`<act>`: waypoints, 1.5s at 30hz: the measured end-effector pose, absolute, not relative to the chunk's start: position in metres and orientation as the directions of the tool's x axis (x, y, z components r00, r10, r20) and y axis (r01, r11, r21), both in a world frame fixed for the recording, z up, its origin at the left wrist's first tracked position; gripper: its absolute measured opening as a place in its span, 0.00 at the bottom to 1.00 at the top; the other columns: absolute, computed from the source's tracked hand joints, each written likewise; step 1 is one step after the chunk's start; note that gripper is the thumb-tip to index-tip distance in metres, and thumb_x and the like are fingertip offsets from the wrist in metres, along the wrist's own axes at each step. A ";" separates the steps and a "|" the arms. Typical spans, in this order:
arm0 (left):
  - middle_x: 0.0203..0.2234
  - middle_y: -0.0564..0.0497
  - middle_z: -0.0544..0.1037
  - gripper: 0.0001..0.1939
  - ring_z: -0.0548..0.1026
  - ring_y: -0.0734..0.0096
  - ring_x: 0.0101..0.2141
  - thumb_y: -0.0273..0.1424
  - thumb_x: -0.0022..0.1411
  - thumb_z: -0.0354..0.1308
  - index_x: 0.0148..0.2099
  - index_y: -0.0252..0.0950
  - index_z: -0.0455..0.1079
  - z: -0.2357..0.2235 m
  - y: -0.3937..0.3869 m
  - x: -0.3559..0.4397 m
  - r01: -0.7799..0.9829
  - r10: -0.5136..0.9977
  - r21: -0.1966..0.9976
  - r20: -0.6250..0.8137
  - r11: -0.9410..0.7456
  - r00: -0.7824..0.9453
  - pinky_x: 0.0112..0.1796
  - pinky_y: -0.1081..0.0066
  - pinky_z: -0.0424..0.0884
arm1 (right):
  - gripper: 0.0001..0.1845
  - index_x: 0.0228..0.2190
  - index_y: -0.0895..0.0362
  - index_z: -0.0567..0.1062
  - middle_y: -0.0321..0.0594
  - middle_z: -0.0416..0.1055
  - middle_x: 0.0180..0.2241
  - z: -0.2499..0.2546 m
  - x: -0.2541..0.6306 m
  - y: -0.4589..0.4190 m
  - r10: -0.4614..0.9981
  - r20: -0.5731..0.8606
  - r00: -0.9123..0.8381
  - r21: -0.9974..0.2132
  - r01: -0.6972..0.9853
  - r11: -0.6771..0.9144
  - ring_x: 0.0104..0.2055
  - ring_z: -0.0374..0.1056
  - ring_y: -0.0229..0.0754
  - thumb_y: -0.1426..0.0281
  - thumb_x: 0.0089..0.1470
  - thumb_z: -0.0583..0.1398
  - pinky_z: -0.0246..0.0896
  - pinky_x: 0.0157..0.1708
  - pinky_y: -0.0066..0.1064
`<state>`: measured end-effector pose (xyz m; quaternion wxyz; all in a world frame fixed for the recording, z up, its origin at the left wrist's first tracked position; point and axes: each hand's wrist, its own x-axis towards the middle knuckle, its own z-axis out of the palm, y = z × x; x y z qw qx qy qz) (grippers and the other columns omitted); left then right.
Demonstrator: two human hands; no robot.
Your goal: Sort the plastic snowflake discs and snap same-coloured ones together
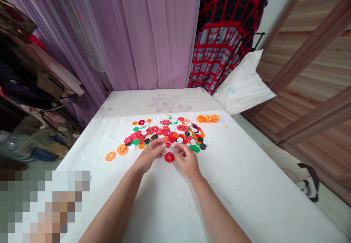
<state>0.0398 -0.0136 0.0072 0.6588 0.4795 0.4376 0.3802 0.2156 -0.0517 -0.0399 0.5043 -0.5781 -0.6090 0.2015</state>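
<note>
My left hand (152, 152) is over the near edge of a pile of flower-shaped plastic discs (165, 130). Its thumb and forefinger are close together; whatever lies between them, if anything, is too small to name. My right hand (189, 159) faces it, fingers curled, with thumb and forefinger slightly apart and no piece clearly held. Between the hands a red notched disc (169, 157) lies on the white table, beside the right thumb. The pile mixes red, white, green, black and orange discs. A green disc (194, 148) lies just beyond my right hand.
Orange discs (110, 156) lie left of the pile, and an orange row (208, 118) lies at the back right. A tiny yellow bit (226, 127) is near the table's (236, 184) right side. A white bag (244, 85) stands past the right edge; clothes (41, 63) hang left.
</note>
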 end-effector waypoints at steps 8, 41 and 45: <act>0.32 0.52 0.76 0.20 0.71 0.81 0.25 0.37 0.47 0.72 0.40 0.37 0.72 0.000 -0.024 0.028 -0.379 0.817 0.742 -0.395 0.553 0.420 0.23 0.81 0.66 | 0.22 0.47 0.53 0.69 0.46 0.74 0.50 -0.016 0.206 -0.056 0.698 0.716 0.002 -0.506 0.690 0.517 0.55 0.66 0.51 0.68 0.50 0.63 0.61 0.56 0.49; 0.40 0.46 0.80 0.10 0.76 0.61 0.43 0.31 0.65 0.51 0.44 0.39 0.72 -0.031 0.001 -0.008 0.748 0.814 0.469 0.557 -0.471 0.163 0.47 0.60 0.71 | 0.19 0.44 0.55 0.75 0.44 0.77 0.42 -0.035 0.210 -0.061 0.896 0.439 -0.066 -0.536 0.781 0.320 0.45 0.72 0.48 0.71 0.47 0.62 0.67 0.48 0.40; 0.40 0.47 0.80 0.10 0.77 0.62 0.43 0.31 0.64 0.51 0.44 0.40 0.72 -0.033 0.002 -0.009 0.735 0.835 0.518 0.537 -0.438 0.119 0.46 0.61 0.72 | 0.18 0.42 0.54 0.76 0.43 0.75 0.41 -0.033 0.208 -0.062 0.894 0.443 -0.064 -0.530 0.785 0.319 0.45 0.71 0.47 0.70 0.46 0.63 0.66 0.48 0.39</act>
